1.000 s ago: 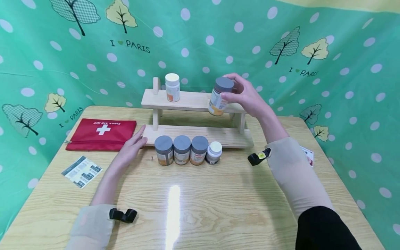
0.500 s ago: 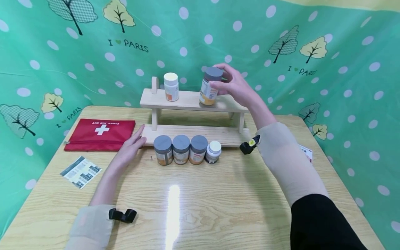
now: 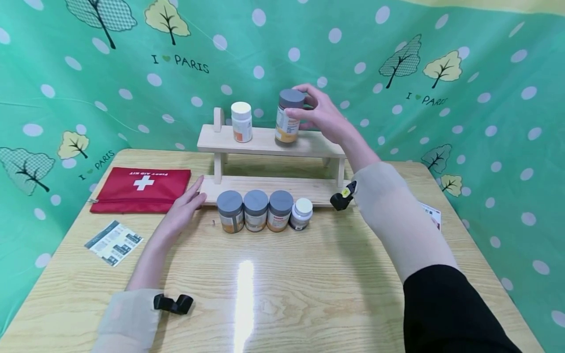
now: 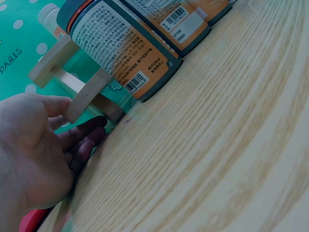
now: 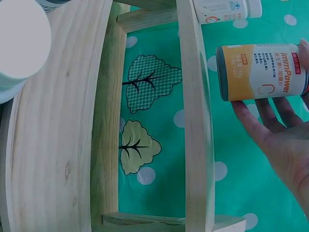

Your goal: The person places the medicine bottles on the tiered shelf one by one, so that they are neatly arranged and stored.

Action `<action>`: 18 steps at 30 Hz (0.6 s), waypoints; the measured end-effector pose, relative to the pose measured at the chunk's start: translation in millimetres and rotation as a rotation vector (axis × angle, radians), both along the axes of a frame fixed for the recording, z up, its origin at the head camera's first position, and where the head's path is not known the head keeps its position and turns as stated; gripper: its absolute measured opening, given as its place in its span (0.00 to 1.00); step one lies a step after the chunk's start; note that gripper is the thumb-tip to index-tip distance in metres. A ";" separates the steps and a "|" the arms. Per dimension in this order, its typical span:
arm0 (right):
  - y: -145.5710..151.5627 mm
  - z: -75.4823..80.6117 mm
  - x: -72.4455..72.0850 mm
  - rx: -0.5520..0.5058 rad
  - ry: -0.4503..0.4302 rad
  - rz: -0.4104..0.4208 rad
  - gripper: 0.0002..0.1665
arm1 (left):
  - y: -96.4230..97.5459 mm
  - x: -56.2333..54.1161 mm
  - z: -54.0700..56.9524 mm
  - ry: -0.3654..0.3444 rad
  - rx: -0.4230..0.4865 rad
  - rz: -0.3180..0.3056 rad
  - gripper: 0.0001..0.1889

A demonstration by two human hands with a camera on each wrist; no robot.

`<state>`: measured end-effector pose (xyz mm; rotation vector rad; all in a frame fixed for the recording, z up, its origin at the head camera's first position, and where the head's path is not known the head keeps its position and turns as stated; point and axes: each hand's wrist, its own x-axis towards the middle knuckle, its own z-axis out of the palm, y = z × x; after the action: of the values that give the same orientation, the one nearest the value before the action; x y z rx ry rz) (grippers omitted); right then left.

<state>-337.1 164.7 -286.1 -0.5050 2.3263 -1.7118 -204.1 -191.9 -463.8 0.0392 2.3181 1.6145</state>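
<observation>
My right hand (image 3: 321,113) grips a pill bottle (image 3: 287,128) with a grey lid and an orange-and-white label, thumb on the near side and fingers behind. The bottle is upright close over the top board of a two-tier wooden shelf (image 3: 265,140); in the right wrist view a narrow gap shows between its base (image 5: 224,72) and the board (image 5: 198,121). On that board, to the left, stands a white pill bottle (image 3: 242,122). My left hand (image 3: 181,212) touches the left end of the lower board (image 4: 87,94), its fingers mostly straight.
Several grey-lidded bottles (image 3: 256,212) and a small white-capped bottle (image 3: 302,214) stand in a row before the lower board. A red first aid pouch (image 3: 141,192) and a printed card (image 3: 115,242) lie left; another card (image 3: 431,214) lies right. A green curtain (image 3: 282,59) hangs behind.
My right hand has carried the grey-lidded bottle left and back, from the shelf's front right to over the top board. The left hand stays at the shelf's left end.
</observation>
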 end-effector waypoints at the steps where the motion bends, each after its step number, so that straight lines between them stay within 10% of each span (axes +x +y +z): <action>1: -0.5 -0.7 -0.7 0.001 0.001 -0.002 0.32 | -0.2 -0.1 -0.2 0.000 -0.001 0.000 0.35; 18: -8.8 -12.4 -5.2 0.046 0.036 -0.021 0.34 | -1.9 -1.7 -3.6 -0.006 0.019 -0.013 0.35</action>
<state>-342.4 155.9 -298.5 -0.5091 2.3977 -1.6679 -205.7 -193.8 -467.4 0.0539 2.2931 1.6281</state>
